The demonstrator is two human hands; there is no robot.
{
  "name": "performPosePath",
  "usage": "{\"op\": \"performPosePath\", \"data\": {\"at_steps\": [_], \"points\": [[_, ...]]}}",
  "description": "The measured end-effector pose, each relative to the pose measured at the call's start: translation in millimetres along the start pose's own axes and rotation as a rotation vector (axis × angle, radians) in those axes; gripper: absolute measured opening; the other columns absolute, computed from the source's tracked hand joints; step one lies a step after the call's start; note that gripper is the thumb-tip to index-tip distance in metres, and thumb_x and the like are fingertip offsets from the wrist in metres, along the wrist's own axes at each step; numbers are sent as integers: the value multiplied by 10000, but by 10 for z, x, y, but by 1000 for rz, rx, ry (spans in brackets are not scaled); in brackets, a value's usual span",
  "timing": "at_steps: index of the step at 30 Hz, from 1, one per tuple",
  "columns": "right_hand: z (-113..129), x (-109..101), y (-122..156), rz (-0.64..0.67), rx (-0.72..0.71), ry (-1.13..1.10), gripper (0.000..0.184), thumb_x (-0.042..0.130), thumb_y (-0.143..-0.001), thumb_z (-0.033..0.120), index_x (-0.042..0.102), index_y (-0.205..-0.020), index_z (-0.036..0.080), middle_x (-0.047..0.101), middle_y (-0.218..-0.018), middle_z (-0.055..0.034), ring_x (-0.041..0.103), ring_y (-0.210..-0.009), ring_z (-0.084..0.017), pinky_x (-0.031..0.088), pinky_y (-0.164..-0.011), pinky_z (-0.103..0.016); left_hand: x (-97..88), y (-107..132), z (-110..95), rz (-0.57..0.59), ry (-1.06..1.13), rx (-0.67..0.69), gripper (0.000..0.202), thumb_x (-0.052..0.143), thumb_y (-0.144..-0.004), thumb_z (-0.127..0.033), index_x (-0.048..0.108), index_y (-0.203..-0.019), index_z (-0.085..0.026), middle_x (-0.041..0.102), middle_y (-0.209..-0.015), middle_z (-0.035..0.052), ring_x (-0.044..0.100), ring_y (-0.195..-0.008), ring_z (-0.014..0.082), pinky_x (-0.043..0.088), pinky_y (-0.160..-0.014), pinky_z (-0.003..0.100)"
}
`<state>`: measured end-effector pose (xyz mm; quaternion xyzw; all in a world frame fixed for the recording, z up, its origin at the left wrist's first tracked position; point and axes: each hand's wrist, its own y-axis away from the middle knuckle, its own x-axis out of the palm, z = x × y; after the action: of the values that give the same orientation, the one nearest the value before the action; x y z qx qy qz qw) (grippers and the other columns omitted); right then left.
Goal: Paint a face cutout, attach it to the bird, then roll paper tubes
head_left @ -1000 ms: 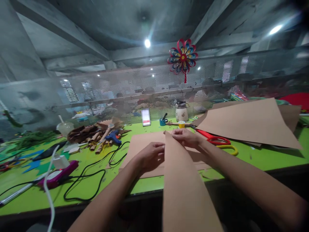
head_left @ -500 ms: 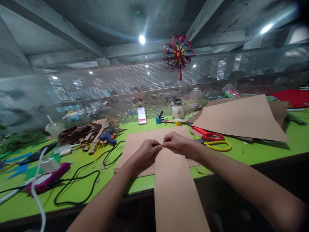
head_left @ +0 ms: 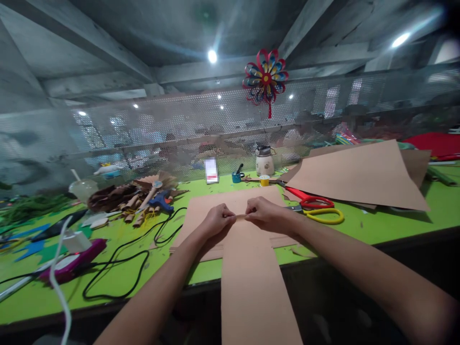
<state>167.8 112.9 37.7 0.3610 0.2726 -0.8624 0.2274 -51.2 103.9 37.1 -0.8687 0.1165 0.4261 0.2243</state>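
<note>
A long strip of brown kraft paper (head_left: 253,278) runs from my fingers toward me and hangs over the table's front edge. Its far end is narrowly folded or rolled. My left hand (head_left: 220,219) pinches the left corner of that end, and my right hand (head_left: 263,214) pinches the right side, with a small gap between them. Both hands are over a stack of brown paper sheets (head_left: 204,203) lying on the green table. Just beyond my right wrist lie scissors with red and yellow handles (head_left: 323,215). The fingertips hide the paper's corners.
Large brown sheets (head_left: 362,175) lie at the right. Across the back stand a phone (head_left: 211,170), a teal cup (head_left: 237,178), a yellow spool (head_left: 264,181) and a bottle (head_left: 264,162). At the left are a blue glue gun (head_left: 161,203), black cable (head_left: 117,261) and purple power strip (head_left: 77,261).
My hands have moved apart along the paper's far end, which now shows between them. The strip has shifted slightly to the left.
</note>
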Motion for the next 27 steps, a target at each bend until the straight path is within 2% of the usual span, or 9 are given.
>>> {"op": "performPosePath", "data": {"at_steps": [4,8,13,19,27], "points": [[-158,56,-114,18,-86,77,163,610,-760,175,754,-801,112,660,-741,-48,517,-657,-127,373,-590,-218,50,-25,38,32,-63,77,205,618,-776,-320,772,-861,-214,574,-764,37,552,-749,181,398,-706,267],[-247,84,-156,43,-165,130,157,629,-788,176,758,-854,115,678,-778,-63,540,-682,-135,396,-628,-225,82,-29,24,21,-76,114,163,632,-779,-277,760,-843,-198,595,-776,42,559,-751,178,402,-714,267],[-268,94,-162,31,-220,164,118,634,-792,153,746,-816,123,654,-758,-56,532,-683,-134,389,-636,-227,107,-24,7,8,-103,171,134,615,-798,-227,733,-771,-169,588,-729,40,541,-698,159,394,-659,251],[-285,91,-142,25,-249,194,122,605,-792,113,722,-761,118,613,-722,-45,487,-648,-124,358,-614,-231,110,-44,48,1,-149,192,144,640,-806,-249,729,-754,-148,594,-728,40,535,-675,143,392,-626,235],[-87,74,54,-34,-334,302,164,514,-814,81,631,-712,134,561,-766,-35,444,-671,-119,328,-623,-234,81,-32,17,4,-178,192,105,645,-788,-159,741,-746,-150,583,-706,21,533,-656,122,389,-610,213]]}}
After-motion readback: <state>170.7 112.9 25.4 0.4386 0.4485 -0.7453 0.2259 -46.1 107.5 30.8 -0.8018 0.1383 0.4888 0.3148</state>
